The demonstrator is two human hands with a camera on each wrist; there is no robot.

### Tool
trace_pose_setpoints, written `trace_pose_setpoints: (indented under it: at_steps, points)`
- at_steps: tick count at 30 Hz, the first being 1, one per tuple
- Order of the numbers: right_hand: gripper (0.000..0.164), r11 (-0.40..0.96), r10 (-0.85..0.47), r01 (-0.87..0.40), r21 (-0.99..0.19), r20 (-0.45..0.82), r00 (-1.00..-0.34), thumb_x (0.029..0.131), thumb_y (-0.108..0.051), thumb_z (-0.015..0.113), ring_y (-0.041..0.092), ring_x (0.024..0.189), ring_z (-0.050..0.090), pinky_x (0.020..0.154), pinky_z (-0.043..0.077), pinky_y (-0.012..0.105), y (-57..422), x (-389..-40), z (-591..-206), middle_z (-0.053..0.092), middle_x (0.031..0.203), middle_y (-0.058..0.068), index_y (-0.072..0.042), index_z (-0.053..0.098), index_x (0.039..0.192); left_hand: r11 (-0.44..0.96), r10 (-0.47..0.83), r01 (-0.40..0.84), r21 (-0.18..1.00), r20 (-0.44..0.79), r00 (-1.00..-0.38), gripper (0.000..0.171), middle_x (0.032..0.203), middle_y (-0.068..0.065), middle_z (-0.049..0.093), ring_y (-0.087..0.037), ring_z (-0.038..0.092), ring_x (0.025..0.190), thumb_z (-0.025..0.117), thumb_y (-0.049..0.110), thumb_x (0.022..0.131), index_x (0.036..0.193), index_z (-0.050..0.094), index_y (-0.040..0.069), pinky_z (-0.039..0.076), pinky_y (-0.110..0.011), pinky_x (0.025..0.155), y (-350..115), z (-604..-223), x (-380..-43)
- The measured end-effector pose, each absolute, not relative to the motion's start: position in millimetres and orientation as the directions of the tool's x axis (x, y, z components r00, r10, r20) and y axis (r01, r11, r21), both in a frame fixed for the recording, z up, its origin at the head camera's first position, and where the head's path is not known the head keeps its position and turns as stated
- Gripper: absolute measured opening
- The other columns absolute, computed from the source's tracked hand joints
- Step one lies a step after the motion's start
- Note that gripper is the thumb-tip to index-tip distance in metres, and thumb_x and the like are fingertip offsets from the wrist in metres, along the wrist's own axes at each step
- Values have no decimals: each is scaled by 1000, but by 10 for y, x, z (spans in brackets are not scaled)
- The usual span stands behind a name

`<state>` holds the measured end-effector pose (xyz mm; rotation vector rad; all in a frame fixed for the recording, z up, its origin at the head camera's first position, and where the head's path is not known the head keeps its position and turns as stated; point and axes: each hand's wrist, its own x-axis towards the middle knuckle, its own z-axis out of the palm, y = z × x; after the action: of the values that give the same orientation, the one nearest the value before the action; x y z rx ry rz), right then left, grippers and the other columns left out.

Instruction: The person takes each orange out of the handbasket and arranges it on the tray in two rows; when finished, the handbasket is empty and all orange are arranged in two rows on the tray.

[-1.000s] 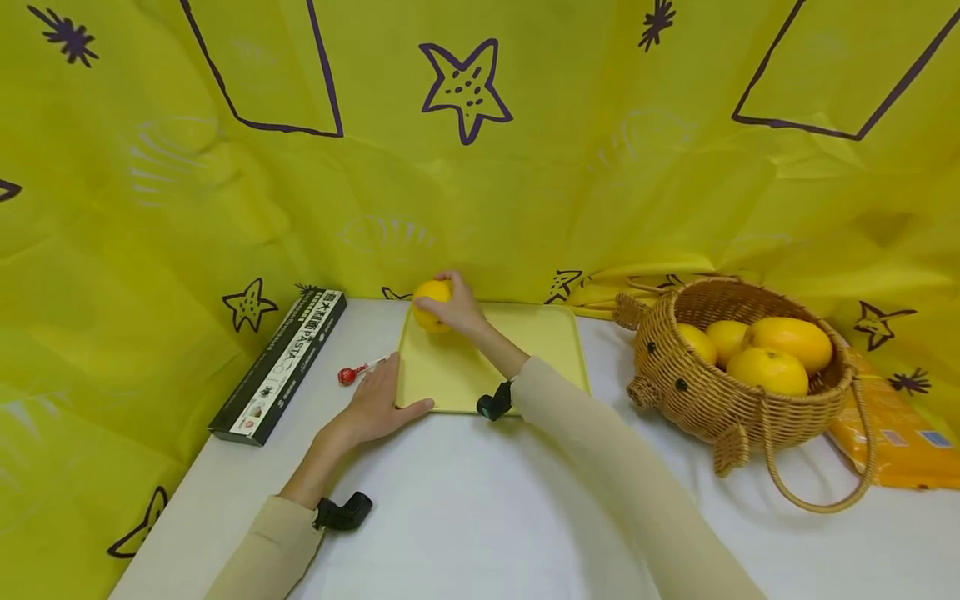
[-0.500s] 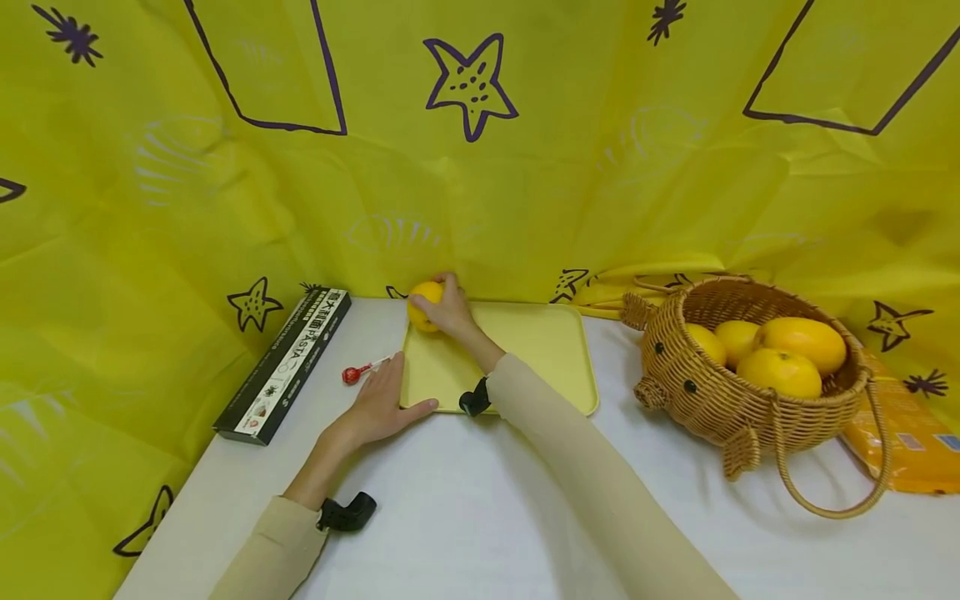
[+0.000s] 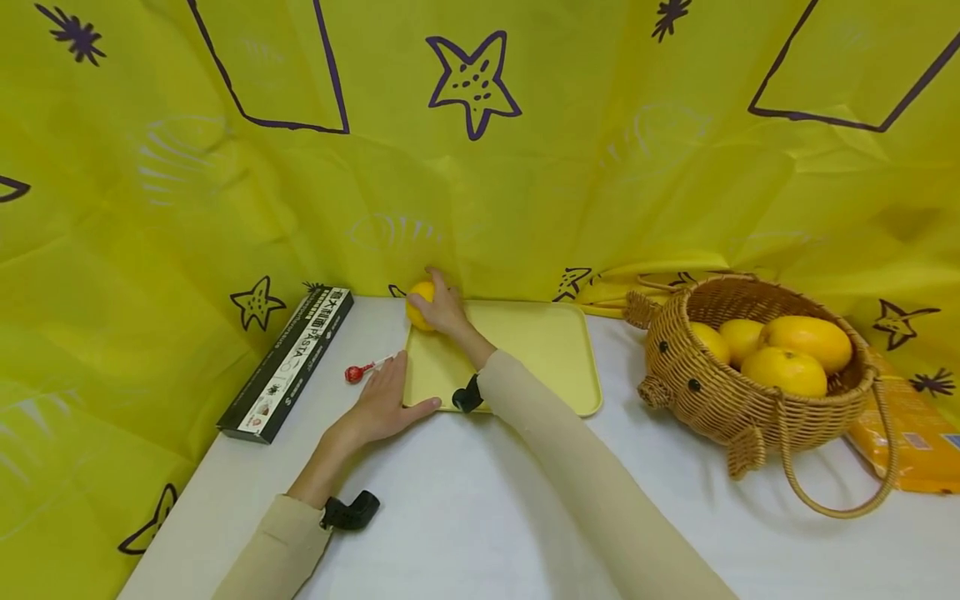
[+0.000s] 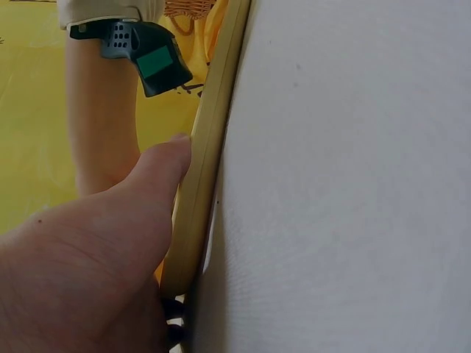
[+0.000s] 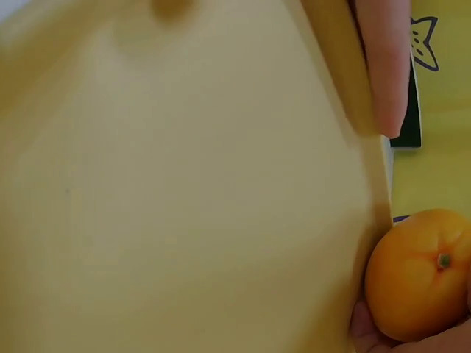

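At the back left corner of a pale yellow tray (image 3: 532,354), my right hand (image 3: 447,312) grips an orange (image 3: 417,312). The right wrist view shows the green stem spot of the orange (image 5: 416,276), which sits right at the tray's corner, with fingertips beneath it. My left hand (image 3: 378,406) lies at the tray's front left corner with its fingers straight along the left side. Its thumb (image 4: 158,165) stretches along the outside of the front rim. A red lollipop (image 3: 354,374) lies just left of these fingers, its white stick pointing at them.
A black and white pasta box (image 3: 288,367) lies slanted on the left. On the right stands a wicker animal basket (image 3: 720,408) holding several yellow fruits (image 3: 783,372), with an orange packet (image 3: 911,454) behind it. A yellow patterned cloth (image 3: 525,192) hangs along the back.
My right hand has moved slightly left with the orange, to the tray's back left corner. The left hand stays at the front left corner. The head view has shifted a little.
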<state>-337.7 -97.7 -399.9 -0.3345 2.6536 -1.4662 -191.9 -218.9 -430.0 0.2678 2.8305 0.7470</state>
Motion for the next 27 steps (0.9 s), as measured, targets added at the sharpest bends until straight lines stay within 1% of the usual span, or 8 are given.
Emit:
trace_pose_setpoints:
  at_steps: [3,5,8,13,18,21,24,27]
  points:
    - [55,546,-255,-158,-823,16,-967,95,-36,52,34,124,42,96,41,41,-998,-3388,-3975,49,134,20,-23,39,147,856,221,125,501,-137,-966,106,162,-25,2,-40,4,151,55,58,91,153,-1,-7,6,-55,123,-2189,-4282,-1919]
    - [52,554,-250,-156,-818,15,-968,96,-36,52,33,122,42,92,41,39,-1012,-3391,-3971,49,132,20,-23,43,145,854,221,128,504,-130,-967,106,162,-26,3,-41,5,151,55,57,91,153,0,-7,7,-56,123,-2188,-4272,-1918]
    - [51,576,-227,-149,-804,17,-974,96,-38,54,33,122,43,91,42,39,-1029,-3385,-3984,49,131,21,-24,43,144,854,223,126,505,-135,-965,106,162,-26,3,-41,4,151,55,58,91,153,-1,-7,7,-55,123,-2190,-4271,-1915]
    - [54,637,-211,-165,-753,35,-977,96,-43,53,37,124,44,97,44,45,-1063,-3366,-4010,47,132,22,-25,41,146,854,220,117,507,-147,-964,105,162,-24,2,-40,3,151,54,58,91,153,-1,-7,6,-56,123,-2201,-4287,-1907]
    - [55,599,-193,-139,-789,26,-981,97,-42,49,43,129,37,103,41,51,-1088,-3346,-3986,38,139,27,-21,38,146,855,223,130,502,-129,-966,104,162,-25,2,-41,4,151,54,56,92,153,0,-7,6,-56,123,-2199,-4285,-1911]
    - [56,579,-179,-119,-807,17,-984,97,-42,49,44,131,34,105,40,52,-1094,-3335,-3972,33,142,27,-20,36,147,851,226,135,507,-122,-967,103,162,-25,3,-41,4,151,55,55,92,153,0,-8,7,-56,122,-2190,-4281,-1912]
    - [57,585,-169,-109,-804,11,-986,97,-43,50,44,133,33,107,39,52,-1088,-3321,-3969,32,144,27,-20,35,147,850,227,136,508,-121,-966,103,162,-26,3,-41,5,151,56,54,92,153,0,-8,7,-57,122,-2179,-4277,-1905]
    - [63,644,-173,-127,-754,18,-985,96,-49,52,43,133,34,108,38,51,-1053,-3293,-3976,34,143,26,-21,32,148,849,226,137,511,-115,-967,103,161,-26,5,-42,6,150,56,54,92,153,1,-8,8,-57,122,-2161,-4292,-1894]
